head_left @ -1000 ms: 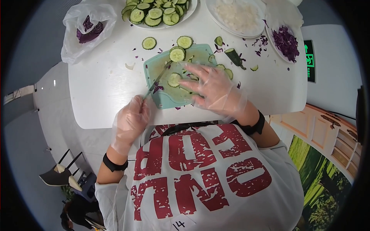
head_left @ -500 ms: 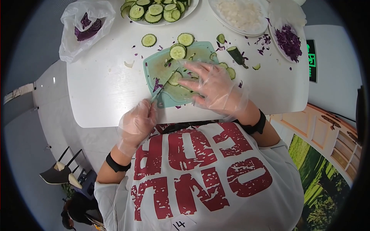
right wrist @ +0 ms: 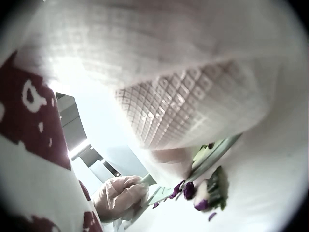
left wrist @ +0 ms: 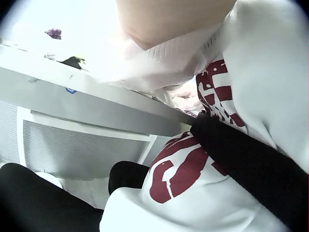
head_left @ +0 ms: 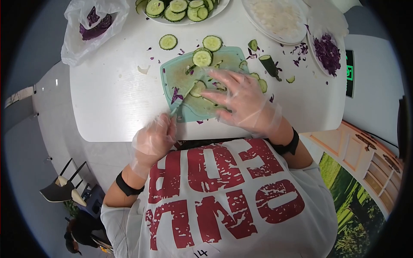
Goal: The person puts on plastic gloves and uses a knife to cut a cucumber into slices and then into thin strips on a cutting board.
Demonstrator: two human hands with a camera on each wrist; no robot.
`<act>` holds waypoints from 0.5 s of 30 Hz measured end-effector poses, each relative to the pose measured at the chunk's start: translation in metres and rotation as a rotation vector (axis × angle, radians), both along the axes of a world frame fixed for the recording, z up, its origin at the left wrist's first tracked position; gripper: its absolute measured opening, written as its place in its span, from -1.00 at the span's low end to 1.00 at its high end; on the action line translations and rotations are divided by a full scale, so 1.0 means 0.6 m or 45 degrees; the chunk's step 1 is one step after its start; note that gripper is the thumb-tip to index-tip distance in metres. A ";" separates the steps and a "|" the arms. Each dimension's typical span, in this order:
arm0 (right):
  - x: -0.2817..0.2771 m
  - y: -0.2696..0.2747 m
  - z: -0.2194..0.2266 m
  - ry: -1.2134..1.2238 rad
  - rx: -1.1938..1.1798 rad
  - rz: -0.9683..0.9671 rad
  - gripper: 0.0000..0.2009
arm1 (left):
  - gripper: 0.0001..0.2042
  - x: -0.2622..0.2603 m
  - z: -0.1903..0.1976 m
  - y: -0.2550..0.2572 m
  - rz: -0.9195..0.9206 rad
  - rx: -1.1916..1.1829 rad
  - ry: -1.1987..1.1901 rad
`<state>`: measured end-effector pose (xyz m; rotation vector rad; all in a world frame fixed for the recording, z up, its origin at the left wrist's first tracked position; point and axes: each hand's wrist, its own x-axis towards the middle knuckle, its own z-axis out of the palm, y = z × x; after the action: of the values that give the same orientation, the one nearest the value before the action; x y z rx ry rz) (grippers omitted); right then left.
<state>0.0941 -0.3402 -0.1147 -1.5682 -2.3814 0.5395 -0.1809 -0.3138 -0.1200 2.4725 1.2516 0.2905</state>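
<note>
Green-hdl knife in L grip

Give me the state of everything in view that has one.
Cutting board: flat, littered with scraps
Knife: held
Left grip: curled round knife
Right grip: fingers extended over cutting board
Cucumber slice by knife: separated
Cucumber stub: cut, lying down
Plated cucumber: sliced, piled
Plated cabbage: shredded
Plastic bag: crumpled, cabbage chunk inside
Pale food: in pieces, piled
</note>
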 end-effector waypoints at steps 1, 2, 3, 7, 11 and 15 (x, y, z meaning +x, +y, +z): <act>0.000 0.001 0.001 0.000 -0.005 -0.001 -0.49 | -0.87 -0.001 0.000 -0.002 0.018 -0.066 0.027; 0.000 0.002 0.001 0.000 -0.010 -0.001 -0.50 | -0.87 -0.001 -0.001 -0.003 0.024 -0.070 0.026; 0.000 0.002 0.000 -0.001 -0.014 0.007 -0.50 | -0.86 0.000 -0.002 -0.004 0.021 -0.047 0.022; 0.001 0.003 -0.003 0.003 -0.011 -0.010 -0.49 | -0.83 0.010 0.010 -0.011 0.091 -0.057 0.030; 0.001 0.008 -0.004 0.008 -0.001 -0.002 -0.53 | -0.82 0.006 0.007 -0.007 0.036 0.033 -0.007; 0.001 0.010 -0.003 -0.013 0.025 0.006 -0.51 | -0.82 0.005 0.004 -0.006 0.022 0.054 -0.016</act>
<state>0.0948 -0.3341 -0.1164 -1.5610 -2.3909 0.5093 -0.1779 -0.3171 -0.1177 2.4927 1.2745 0.3396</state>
